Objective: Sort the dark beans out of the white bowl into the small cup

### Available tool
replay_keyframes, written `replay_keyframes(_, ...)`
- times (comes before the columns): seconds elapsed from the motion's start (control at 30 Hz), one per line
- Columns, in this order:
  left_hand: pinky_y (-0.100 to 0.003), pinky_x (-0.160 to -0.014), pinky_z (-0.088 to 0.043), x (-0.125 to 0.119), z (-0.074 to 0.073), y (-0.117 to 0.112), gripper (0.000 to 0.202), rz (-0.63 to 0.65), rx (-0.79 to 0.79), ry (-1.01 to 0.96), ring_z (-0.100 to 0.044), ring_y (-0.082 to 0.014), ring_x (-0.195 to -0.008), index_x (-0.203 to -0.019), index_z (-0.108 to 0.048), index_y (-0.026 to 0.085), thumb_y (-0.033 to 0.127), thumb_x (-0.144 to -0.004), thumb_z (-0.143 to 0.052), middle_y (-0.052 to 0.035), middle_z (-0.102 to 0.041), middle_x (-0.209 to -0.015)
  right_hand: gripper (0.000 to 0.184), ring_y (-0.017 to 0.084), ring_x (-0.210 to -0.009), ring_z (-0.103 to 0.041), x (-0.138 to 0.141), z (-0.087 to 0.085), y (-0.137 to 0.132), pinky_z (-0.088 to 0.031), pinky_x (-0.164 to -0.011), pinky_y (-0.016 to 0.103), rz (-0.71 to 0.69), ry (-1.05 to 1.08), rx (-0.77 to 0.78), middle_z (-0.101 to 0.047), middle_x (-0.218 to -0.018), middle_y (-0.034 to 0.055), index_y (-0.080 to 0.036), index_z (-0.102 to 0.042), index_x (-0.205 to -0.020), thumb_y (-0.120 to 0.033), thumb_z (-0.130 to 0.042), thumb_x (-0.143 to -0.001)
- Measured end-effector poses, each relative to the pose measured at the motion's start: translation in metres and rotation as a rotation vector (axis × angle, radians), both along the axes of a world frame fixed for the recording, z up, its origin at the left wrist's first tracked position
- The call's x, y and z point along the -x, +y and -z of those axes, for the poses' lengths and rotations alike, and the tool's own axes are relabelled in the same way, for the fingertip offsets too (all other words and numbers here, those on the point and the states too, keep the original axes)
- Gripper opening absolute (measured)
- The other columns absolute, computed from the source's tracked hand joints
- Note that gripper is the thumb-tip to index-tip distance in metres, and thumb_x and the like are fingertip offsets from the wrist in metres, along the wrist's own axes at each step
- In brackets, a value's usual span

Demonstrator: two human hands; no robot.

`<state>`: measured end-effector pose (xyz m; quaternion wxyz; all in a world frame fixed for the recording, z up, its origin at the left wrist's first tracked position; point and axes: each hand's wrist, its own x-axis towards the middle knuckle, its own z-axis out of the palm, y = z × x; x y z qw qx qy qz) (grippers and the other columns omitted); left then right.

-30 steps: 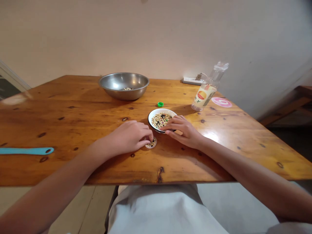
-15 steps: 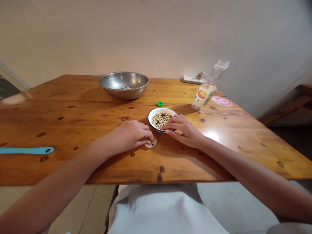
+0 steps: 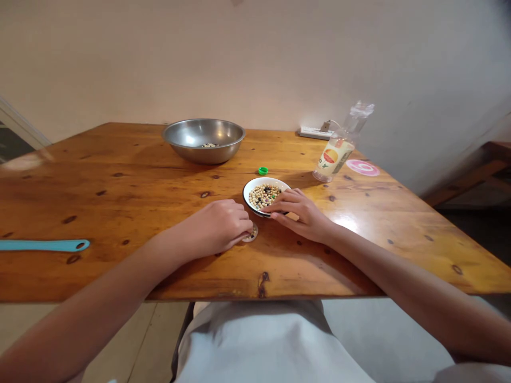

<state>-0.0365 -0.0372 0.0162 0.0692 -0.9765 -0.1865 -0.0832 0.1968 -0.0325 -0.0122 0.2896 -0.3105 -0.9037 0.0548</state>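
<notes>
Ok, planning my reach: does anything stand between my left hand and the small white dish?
Nothing visible does. The left hand is right at the small white dish, its fingers overlapping the dish's left edge. The white bowl sits beyond the dish, not between them.

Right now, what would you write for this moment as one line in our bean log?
left hand: over small white dish | right hand: fingers on rim of white bowl | white bowl holds: mixed beans
</notes>
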Motion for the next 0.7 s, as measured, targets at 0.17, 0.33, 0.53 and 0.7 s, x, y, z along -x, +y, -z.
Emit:
replay_keyframes(0.17,-0.029,-0.065,-0.039,0.0009,0.0017,0.0003,0.022,0.003,-0.029,-0.002,-0.057,-0.0179,-0.070,-0.079,-0.067,0.016,0.021,-0.089,-0.048,-0.0043,-0.067,-0.071,0.021,0.019,-0.090,-0.058,-0.0004,0.0002,0.0001,-0.037,-0.080,0.034,0.003,-0.011,0.006,-0.067,-0.093,0.0070,-0.020,-0.068,-0.100,-0.027,-0.050,-0.091)
replay_keyframes(0.33,-0.029,-0.063,-0.038,-0.0005,0.0002,-0.0009,0.022,0.011,-0.073,0.046,-0.057,-0.0179,-0.068,-0.076,-0.066,0.016,0.017,-0.089,-0.048,-0.0042,-0.067,-0.069,0.021,0.019,-0.090,-0.058,-0.0001,-0.0007,-0.0005,-0.037,-0.080,0.034,0.002,-0.005,0.007,-0.067,-0.092,0.0071,-0.019,-0.067,-0.100,-0.027,-0.051,-0.091)
replay_keyframes(0.53,-0.029,-0.061,-0.037,-0.0015,-0.0039,-0.0032,0.018,0.025,-0.093,0.057,-0.055,-0.0168,-0.066,-0.073,-0.064,0.015,0.014,-0.086,-0.052,-0.0040,-0.067,-0.070,0.021,0.019,-0.088,-0.057,0.0000,-0.0009,-0.0008,-0.038,-0.080,0.034,-0.009,0.011,-0.004,-0.067,-0.091,0.0073,-0.018,-0.068,-0.100,-0.026,-0.050,-0.091)
replay_keyframes(0.7,-0.028,-0.063,-0.038,0.0001,-0.0048,-0.0023,0.013,0.011,-0.050,0.046,-0.055,-0.0166,-0.067,-0.078,-0.066,0.016,0.013,-0.085,-0.056,-0.0028,-0.067,-0.071,0.022,0.019,-0.087,-0.058,0.0002,-0.0013,-0.0006,-0.038,-0.081,0.034,-0.012,0.007,0.007,-0.067,-0.090,0.0071,-0.020,-0.068,-0.101,-0.027,-0.050,-0.091)
